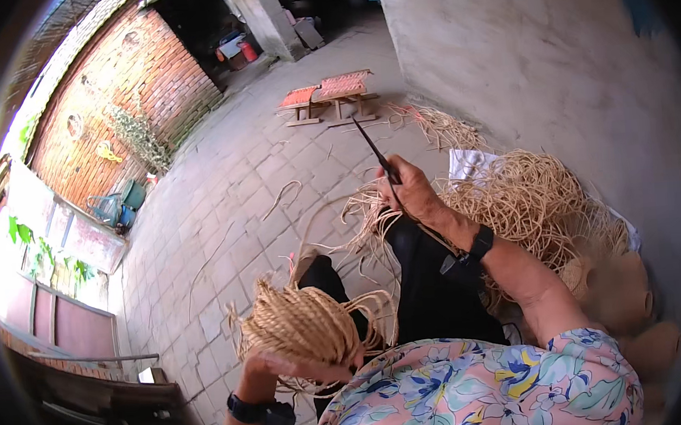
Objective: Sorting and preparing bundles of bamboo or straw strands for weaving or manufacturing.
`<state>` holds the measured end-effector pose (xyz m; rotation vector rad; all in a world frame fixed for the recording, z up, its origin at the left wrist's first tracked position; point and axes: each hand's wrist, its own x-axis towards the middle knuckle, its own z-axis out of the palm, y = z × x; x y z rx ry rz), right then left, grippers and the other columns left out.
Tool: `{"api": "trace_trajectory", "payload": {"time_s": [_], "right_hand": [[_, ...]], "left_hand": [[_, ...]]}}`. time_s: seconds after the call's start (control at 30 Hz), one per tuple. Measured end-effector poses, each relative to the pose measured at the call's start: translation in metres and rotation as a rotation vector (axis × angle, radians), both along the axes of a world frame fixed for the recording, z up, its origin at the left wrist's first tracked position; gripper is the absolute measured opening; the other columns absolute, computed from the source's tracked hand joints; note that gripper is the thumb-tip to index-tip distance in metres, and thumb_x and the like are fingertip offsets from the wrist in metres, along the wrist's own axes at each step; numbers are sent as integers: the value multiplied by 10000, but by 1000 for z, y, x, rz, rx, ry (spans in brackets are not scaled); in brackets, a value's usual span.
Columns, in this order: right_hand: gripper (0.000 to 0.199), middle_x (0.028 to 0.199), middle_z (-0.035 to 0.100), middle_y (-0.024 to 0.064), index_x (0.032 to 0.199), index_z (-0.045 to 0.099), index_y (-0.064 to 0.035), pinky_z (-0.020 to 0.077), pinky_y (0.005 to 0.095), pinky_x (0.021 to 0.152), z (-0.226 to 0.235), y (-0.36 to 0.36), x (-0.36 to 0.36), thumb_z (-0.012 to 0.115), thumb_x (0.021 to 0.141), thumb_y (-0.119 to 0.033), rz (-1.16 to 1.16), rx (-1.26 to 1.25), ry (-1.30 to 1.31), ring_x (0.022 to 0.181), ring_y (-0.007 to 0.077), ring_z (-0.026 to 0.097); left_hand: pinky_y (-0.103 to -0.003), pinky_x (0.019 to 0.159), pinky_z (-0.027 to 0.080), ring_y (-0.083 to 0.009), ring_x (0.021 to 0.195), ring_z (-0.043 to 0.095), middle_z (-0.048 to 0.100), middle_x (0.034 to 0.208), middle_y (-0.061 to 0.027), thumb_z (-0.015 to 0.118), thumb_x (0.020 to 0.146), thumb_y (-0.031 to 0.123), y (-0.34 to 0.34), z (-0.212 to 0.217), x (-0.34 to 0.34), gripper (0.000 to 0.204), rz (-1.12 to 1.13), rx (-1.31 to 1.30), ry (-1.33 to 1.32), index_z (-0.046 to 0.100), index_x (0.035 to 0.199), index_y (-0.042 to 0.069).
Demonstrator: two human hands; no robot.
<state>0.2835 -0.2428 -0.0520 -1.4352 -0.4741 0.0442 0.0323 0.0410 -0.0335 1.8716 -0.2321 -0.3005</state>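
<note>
A paved courtyard floor (221,197) of grey blocks fills most of the view, with a red brick wall (119,94) along its left side and a pale plastered wall (519,50) on the right. Against that plastered wall, to the person's right, lies a big loose heap of pale straw-coloured cane strands (529,199), tangled and spreading over a white sheet (467,162) on the floor. Just below the heap, by the right elbow, stand a few finished woven vessels (622,287) of the same colour (their exact number is hard to make out near the rim of the view). Farther off on the floor sit two low stools with red woven tops (328,91), close together.

Nearer, the person's dark trousered legs (432,285) stretch forward, and a flowered shirt (487,392) shows at the lower edge. The half-woven basket (305,321) sits at the lower middle, over the left knee, its unwoven strands sticking out loosely around it. The left hand (300,365) is closed around its underside, gripping it from below; a dark watch sits on that wrist. The right hand (412,192) is raised well apart from the basket, out over the legs, fingers clenched around a thin dark pointed tool (376,153) that angles up and away, with a few cane strands trailing beneath the fist. A black band (481,242) circles the right wrist.
</note>
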Motion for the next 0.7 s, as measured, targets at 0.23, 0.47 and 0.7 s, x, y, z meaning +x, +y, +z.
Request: {"api": "trace_trajectory", "payload": {"time_s": [0.23,0.47,0.7], "right_hand": [[306,774,634,160,1046,575,-111,486,452,657,-102,-37,-3,623,749,-168,-264,-682,-159,769,363,627],[268,800,643,172,1026,617,-154,479,462,650,-104,-176,3,598,761,-130,-639,-1052,-71,761,380,620],[454,823,654,188,1237,529,-127,490,478,640,-127,-416,64,596,788,-136,-1189,-1418,-153,749,367,631]], "left_hand": [[-387,826,469,-230,932,556,561,1069,-111,582,884,312,40,209,53,380,-244,-833,-675,519,1105,9],[-305,883,427,-182,1005,526,554,1092,-75,606,806,-6,165,158,2,545,1343,367,-852,398,1310,5],[-261,863,413,-150,929,527,557,999,-56,571,867,101,269,96,-66,316,1178,-137,-820,508,1172,48]]}}
